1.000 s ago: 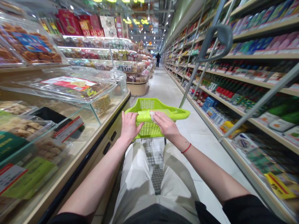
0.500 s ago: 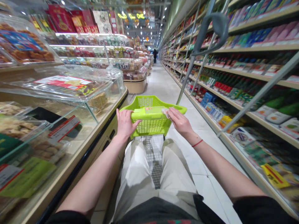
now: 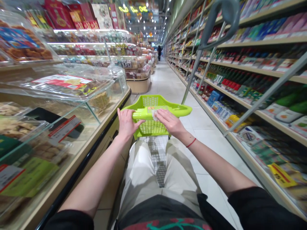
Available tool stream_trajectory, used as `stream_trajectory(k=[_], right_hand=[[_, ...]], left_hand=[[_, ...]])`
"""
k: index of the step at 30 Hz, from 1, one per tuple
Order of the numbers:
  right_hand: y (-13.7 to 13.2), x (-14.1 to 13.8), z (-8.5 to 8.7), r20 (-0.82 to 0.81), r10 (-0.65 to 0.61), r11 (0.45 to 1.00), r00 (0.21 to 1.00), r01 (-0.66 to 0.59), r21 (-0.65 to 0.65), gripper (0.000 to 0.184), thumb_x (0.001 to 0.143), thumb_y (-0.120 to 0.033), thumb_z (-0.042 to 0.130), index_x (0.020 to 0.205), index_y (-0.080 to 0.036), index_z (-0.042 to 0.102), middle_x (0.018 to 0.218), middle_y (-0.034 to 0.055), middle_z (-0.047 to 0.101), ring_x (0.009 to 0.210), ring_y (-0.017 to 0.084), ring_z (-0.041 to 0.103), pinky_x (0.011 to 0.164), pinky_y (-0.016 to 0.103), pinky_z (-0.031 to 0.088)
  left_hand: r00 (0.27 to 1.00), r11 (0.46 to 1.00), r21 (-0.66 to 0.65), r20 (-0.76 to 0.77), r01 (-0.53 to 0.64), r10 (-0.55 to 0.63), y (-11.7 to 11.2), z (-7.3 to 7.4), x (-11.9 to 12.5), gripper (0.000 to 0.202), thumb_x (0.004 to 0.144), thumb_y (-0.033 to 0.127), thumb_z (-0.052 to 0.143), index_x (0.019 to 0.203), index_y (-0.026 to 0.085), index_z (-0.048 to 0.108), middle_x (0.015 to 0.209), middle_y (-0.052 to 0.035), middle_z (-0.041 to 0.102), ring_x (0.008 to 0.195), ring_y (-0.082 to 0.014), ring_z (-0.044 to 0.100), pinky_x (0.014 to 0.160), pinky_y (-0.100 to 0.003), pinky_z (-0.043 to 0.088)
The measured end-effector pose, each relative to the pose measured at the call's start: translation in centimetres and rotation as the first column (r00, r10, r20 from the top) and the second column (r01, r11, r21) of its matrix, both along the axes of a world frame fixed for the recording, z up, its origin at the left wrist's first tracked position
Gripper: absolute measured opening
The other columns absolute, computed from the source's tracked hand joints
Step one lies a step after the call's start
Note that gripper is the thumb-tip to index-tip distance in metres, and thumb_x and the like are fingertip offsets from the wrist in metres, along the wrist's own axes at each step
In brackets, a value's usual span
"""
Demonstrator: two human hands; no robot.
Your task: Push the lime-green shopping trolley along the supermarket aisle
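A lime-green shopping basket [image 3: 178,110] stands in front of me in a supermarket aisle. My left hand [image 3: 126,123] is wrapped round the left end of its near rim. My right hand [image 3: 169,121] lies on the middle of the rim, its fingers pressing a small white wipe [image 3: 155,114] against the plastic. A red string circles my right wrist. The basket's grey pull handle [image 3: 219,24] rises up to the right. My pale trousers fill the lower middle.
A glass-fronted counter [image 3: 72,127] of packed biscuits and pastries runs along my left. Stocked shelves [image 3: 251,80] line the right side. The tiled aisle [image 3: 168,80] runs straight ahead, where a person in dark clothes [image 3: 159,52] stands far off.
My right hand with the wipe slid right along the rim, then came back to the middle. The left hand kept its hold on the rim. The view shifted slightly.
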State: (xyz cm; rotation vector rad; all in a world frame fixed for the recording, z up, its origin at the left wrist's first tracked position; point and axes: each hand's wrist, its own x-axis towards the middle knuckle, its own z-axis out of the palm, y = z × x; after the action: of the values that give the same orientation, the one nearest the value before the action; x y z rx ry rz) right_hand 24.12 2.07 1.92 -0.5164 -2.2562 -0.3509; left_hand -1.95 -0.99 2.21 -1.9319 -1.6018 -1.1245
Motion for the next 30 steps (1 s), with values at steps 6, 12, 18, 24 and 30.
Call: stream_trajectory(k=[6, 12, 18, 24, 30], right_hand=[[0.6, 5.2, -0.6, -0.031, -0.132, 0.991, 0.991, 0.132, -0.011, 0.041, 0.105, -0.021, 0.038, 0.140, -0.019, 0.058, 0.145, 0.0123, 0.058, 0.141, 0.023, 0.048, 0.119, 0.047, 0.043], [1.0, 8.3, -0.7, -0.050, -0.238, 0.971, 0.970, 0.237, -0.034, 0.039, 0.104, -0.025, 0.041, 0.138, -0.020, 0.061, 0.140, 0.0137, 0.062, 0.137, 0.025, 0.053, 0.119, 0.051, 0.041], [0.8, 4.7, -0.4, -0.077, -0.155, 0.988, 0.985, 0.152, -0.035, 0.041, 0.103, -0.025, 0.042, 0.140, -0.016, 0.058, 0.140, 0.0151, 0.062, 0.138, 0.025, 0.052, 0.119, 0.050, 0.042], [0.4, -0.5, 0.1, -0.116, -0.099, 0.995, 0.988, 0.097, -0.027, 0.040, 0.103, -0.023, 0.044, 0.139, -0.016, 0.060, 0.139, 0.0147, 0.063, 0.136, 0.025, 0.053, 0.119, 0.050, 0.041], [-0.5, -4.3, 1.9, -0.060, -0.125, 0.989, 0.990, 0.119, -0.092, 0.037, 0.102, -0.018, 0.043, 0.130, -0.016, 0.067, 0.133, 0.0156, 0.067, 0.131, 0.025, 0.058, 0.118, 0.047, 0.043]], left_hand=[[1.000, 1.000, -0.004, 0.020, 0.018, -0.018, -0.1, 0.2, -0.1, 0.046, 0.075, 0.047, 0.079, 0.106, 0.022, 0.055, 0.104, -0.0088, 0.062, 0.113, -0.0331, 0.056, 0.120, -0.065, 0.017], [0.999, 1.000, -0.010, 0.031, 0.023, -0.023, 0.0, 0.1, -0.3, 0.046, 0.075, 0.046, 0.079, 0.106, 0.022, 0.055, 0.106, -0.0093, 0.062, 0.114, -0.0334, 0.055, 0.119, -0.065, 0.019], [0.999, 1.000, -0.008, 0.036, 0.021, -0.021, 0.1, 0.1, -0.6, 0.048, 0.074, 0.047, 0.080, 0.106, 0.022, 0.055, 0.106, -0.0096, 0.062, 0.114, -0.0345, 0.055, 0.118, -0.067, 0.020], [1.000, 1.000, 0.006, 0.001, 0.003, -0.003, 0.1, 0.1, -0.6, 0.046, 0.075, 0.046, 0.079, 0.105, 0.022, 0.054, 0.104, -0.0090, 0.062, 0.112, -0.0338, 0.056, 0.118, -0.067, 0.020], [1.000, 1.000, -0.001, 0.016, -0.003, 0.003, 0.1, 0.1, -0.4, 0.042, 0.076, 0.044, 0.077, 0.105, 0.022, 0.055, 0.104, -0.0088, 0.062, 0.113, -0.0339, 0.056, 0.118, -0.067, 0.019]])
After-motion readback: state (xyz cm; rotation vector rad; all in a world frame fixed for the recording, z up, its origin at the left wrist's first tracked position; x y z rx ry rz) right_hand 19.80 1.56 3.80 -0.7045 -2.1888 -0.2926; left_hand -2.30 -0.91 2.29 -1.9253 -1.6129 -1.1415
